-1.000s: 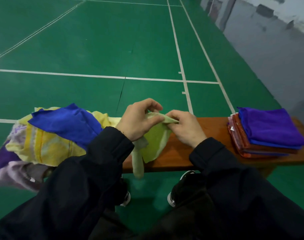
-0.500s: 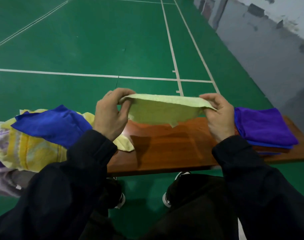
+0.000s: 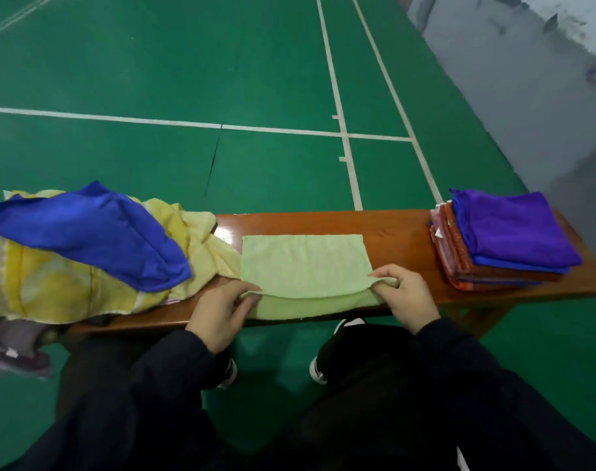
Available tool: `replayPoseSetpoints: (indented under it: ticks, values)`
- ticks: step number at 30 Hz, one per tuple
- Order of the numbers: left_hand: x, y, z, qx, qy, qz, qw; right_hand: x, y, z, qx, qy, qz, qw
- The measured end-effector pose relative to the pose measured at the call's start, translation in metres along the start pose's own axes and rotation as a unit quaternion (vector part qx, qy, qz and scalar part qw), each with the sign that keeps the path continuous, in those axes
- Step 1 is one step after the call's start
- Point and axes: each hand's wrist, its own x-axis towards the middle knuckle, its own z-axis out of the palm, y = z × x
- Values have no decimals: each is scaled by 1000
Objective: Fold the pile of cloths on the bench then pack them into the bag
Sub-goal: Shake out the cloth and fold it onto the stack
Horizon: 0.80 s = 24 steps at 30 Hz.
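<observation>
A light green cloth (image 3: 303, 263) lies spread on the middle of the wooden bench (image 3: 398, 232). My left hand (image 3: 218, 311) pinches its near left corner and my right hand (image 3: 405, 294) pinches its near right corner, with the near edge lifted and doubled over a lower layer. An unfolded pile (image 3: 51, 266) of yellow, blue and lilac cloths lies on the left end of the bench. A stack of folded cloths (image 3: 504, 239), purple on top, sits at the right end. No bag is in view.
The bench stands on a green court floor with white lines (image 3: 340, 130). A grey wall (image 3: 527, 79) runs along the right. My legs and shoes (image 3: 318, 368) are under the bench's near edge.
The green cloth went from bunched between my hands, to stretched in the air, to laid flat on the bench. My hands moved apart and down to its near corners.
</observation>
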Motion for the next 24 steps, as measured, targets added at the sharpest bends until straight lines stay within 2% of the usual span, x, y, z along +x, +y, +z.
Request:
replayPoseSetpoints:
  ticks: [4,8,15,21,24]
  values:
    - [32,8,-2,-23,45,-65,997,26,-18,5,64,24,5,998]
    - [72,11,0,27,82,-100,991,64,-20,16,25,74,39,996]
    - [112,-8,24,145,47,-126,980,86,-7,46,-146,99,47,983]
    - [111,-17,33,157,72,-111,979,91,4,56,-191,136,7,972]
    - [109,-16,33,127,59,-115,983,87,1,56,-149,134,11,980]
